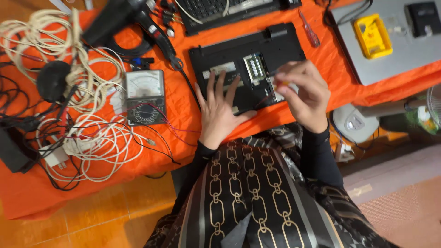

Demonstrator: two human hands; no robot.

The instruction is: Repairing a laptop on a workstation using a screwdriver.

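Observation:
A black laptop base [275,46] lies upside down on the orange cloth [183,105], with its inner compartment and a memory module [254,68] exposed. My left hand [219,110] lies flat on the base's near left part, fingers spread. My right hand [301,94] hovers over the base's right part, fingers pinched around a small tool with an orange-yellow handle [285,83], its tip pointing down into the open compartment.
An analog multimeter [145,96] with red and black leads sits left of the laptop. White and black cables [87,142] pile at the left. A keyboard [220,11], a red screwdriver [310,30], a grey laptop lid [395,59] with a yellow box [372,36] lie beyond.

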